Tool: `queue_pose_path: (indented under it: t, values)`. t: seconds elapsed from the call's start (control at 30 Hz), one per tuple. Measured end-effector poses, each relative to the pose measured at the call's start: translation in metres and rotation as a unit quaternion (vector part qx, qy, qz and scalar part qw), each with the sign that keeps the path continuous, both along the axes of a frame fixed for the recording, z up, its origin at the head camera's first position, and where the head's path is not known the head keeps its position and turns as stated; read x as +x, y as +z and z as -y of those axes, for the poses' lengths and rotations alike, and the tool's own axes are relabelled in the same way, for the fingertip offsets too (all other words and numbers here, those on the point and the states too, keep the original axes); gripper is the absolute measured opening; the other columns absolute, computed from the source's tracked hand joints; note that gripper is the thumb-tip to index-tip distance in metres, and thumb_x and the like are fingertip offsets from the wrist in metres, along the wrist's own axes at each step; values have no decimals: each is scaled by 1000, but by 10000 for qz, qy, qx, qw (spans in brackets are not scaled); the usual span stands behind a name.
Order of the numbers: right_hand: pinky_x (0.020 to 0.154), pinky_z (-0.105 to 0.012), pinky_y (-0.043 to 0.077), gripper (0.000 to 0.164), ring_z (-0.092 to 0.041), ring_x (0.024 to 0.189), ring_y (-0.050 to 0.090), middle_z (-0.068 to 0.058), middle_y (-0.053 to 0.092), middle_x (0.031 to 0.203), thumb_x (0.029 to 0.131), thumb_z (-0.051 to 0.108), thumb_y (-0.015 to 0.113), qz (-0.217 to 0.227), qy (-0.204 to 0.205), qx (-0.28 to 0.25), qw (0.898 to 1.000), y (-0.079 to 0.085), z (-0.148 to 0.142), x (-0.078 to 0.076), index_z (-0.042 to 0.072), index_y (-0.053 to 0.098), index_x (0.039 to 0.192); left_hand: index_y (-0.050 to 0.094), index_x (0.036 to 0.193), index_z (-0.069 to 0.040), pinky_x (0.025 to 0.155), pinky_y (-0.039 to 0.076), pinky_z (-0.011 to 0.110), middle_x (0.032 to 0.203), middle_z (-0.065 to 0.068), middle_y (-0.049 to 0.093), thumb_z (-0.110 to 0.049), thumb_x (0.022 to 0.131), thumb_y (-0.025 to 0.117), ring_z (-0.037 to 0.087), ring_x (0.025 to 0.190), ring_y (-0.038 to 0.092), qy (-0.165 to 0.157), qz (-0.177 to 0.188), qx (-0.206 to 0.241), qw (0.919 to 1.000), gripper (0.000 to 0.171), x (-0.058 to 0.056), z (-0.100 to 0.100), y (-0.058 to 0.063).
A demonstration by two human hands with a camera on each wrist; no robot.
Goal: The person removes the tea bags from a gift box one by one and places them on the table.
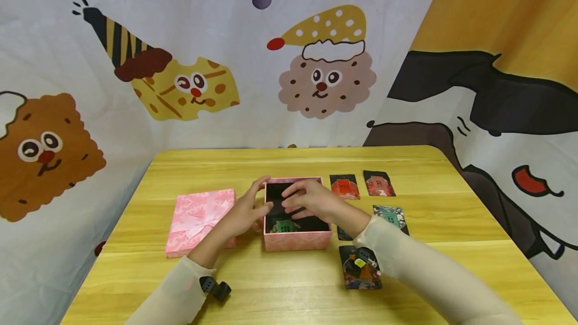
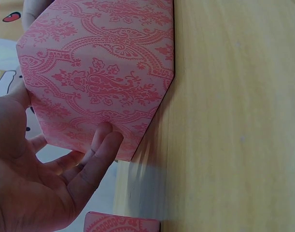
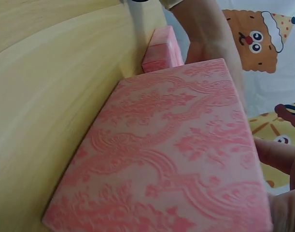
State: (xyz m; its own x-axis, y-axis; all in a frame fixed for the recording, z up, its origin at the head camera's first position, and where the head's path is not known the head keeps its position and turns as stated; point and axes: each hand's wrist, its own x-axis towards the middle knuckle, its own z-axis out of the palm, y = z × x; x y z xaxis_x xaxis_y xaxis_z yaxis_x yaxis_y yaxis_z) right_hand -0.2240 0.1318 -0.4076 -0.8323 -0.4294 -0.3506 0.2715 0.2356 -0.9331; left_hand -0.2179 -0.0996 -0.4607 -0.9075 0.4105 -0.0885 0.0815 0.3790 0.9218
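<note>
An uncovered pink patterned box with a dark inside stands mid-table. At its left wall, my left hand grips it, thumb over the rim and fingers along the outside; the left wrist view shows those fingers against the patterned side. My right hand reaches in over the right wall, its fingers spread and slightly bent, with nothing visible between them. Inside, near the front, lies a dark packet with a green house picture. The right wrist view shows mostly the box's outer wall, which hides the fingertips.
A pink lid with a ribbon bow lies left of the box. Several flat picture packets lie to the right: red, pinkish red, teal and orange. Another dark packet is partly hidden beneath the right forearm.
</note>
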Motion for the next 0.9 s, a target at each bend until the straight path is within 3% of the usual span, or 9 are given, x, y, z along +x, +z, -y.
queue_pose_path:
  t: [0.3, 0.5, 0.63, 0.9]
  values:
    - [91, -53, 59, 34, -36, 104, 73, -24, 71, 117, 96, 8, 72, 16, -25, 307, 9995, -21, 17, -8, -9, 64, 125, 20, 163, -35, 61, 61, 47, 169, 15, 22, -24, 106, 60, 34, 72, 67, -70, 36, 40, 10000, 71, 0, -1, 0]
    - [98, -48, 56, 27, -44, 104, 72, -20, 71, 109, 96, 3, 69, -279, 101, 298, 9991, -25, 21, -8, -11, 65, 119, 21, 163, -34, 59, 60, 46, 168, 16, 24, -24, 106, 61, 32, 73, 66, -21, -5, 9, 10000, 71, 0, -2, 0]
    - [95, -46, 58, 24, -44, 103, 71, -18, 71, 105, 96, 2, 67, -360, 131, 312, 9988, -27, 21, -9, -11, 64, 117, 22, 163, -33, 57, 60, 46, 167, 17, 26, -23, 105, 62, 32, 72, 66, 19, -83, -51, 10000, 71, 0, -2, 1]
    - [103, -52, 52, 34, -43, 103, 71, -22, 71, 110, 96, 5, 67, -313, 11, 536, 9981, -26, 21, -10, -9, 58, 126, 21, 163, -32, 58, 60, 44, 167, 19, 25, -22, 105, 62, 30, 71, 66, -8, -99, -52, 9999, 72, -1, -1, 0]
